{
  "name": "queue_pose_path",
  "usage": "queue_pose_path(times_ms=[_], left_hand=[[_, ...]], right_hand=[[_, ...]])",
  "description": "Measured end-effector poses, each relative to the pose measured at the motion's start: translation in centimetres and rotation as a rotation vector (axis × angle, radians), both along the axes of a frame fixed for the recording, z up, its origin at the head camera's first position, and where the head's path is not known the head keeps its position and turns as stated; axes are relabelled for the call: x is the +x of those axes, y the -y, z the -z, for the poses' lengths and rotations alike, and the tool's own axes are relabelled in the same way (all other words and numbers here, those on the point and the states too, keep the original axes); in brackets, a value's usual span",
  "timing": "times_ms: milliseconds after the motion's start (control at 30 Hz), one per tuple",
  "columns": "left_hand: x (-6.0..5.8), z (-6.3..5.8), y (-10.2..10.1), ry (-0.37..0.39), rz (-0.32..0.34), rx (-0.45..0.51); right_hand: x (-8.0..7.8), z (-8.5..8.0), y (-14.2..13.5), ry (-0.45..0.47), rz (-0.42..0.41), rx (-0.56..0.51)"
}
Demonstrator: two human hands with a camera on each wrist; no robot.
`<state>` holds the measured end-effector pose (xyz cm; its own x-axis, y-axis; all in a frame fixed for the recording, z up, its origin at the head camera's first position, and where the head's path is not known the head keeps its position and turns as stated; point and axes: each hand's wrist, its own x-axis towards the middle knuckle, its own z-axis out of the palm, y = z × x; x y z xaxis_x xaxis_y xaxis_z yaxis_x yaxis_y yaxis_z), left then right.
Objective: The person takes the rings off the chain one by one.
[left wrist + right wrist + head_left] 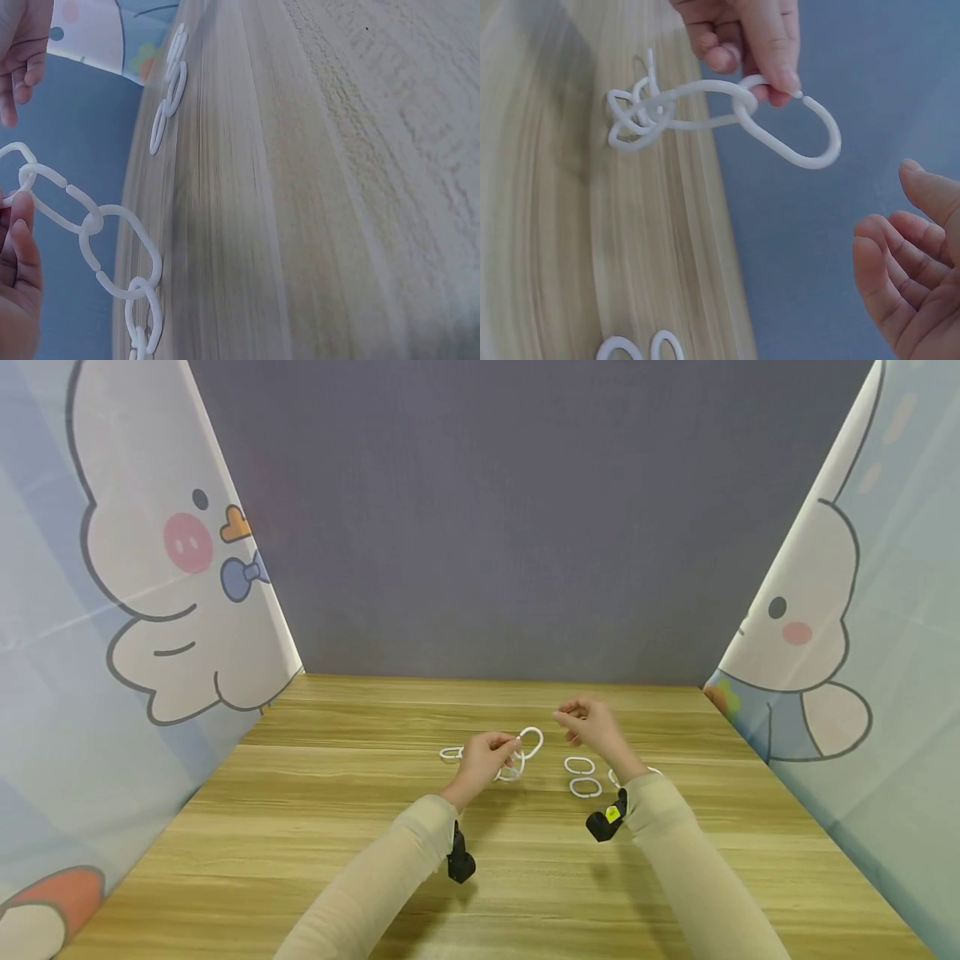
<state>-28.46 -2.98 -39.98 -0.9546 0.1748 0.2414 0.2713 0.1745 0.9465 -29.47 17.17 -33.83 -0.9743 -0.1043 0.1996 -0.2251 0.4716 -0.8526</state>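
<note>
My left hand pinches the end link of a white plastic chain between thumb and fingers. That end link is an oval ring with a small gap in its side, close to the thumb tip. From it the chain hangs down, and its lower links lie on the table to the left in the head view. To the right of the link, my right hand is raised, fingers loosely bent and apart from the thumb, with nothing between them. In the right wrist view the right hand's palm faces the chain.
Two loose white links lie on the wooden table right of the chain. More white links are partly hidden behind the right wrist. A grey panel stands at the back, with cartoon-printed sheets on both sides.
</note>
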Motion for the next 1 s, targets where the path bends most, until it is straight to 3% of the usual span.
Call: queue_pose_path(times_ms=[200,267,400,467,1000], left_hand=[[1.8,-2.0,0.1,-0.016,0.025,0.028],[1.5,-1.6,0.1,-0.009,0.029,0.036],[-0.2,0.2,0.0,0.006,0.019,0.033],[-0.4,0.5,0.0,0.007,0.009,0.030],[-0.5,0.6,0.0,-0.005,0.026,0.033]], right_hand=[[0.1,0.7,0.7,0.013,-0.054,0.024],[0.1,0.9,0.9,0.023,-0.070,0.028],[0.1,1.3,1.3,0.047,-0.104,0.021],[0.1,1.5,1.5,0.055,-0.117,0.017],[0.3,1.7,2.4,0.061,-0.161,0.003]])
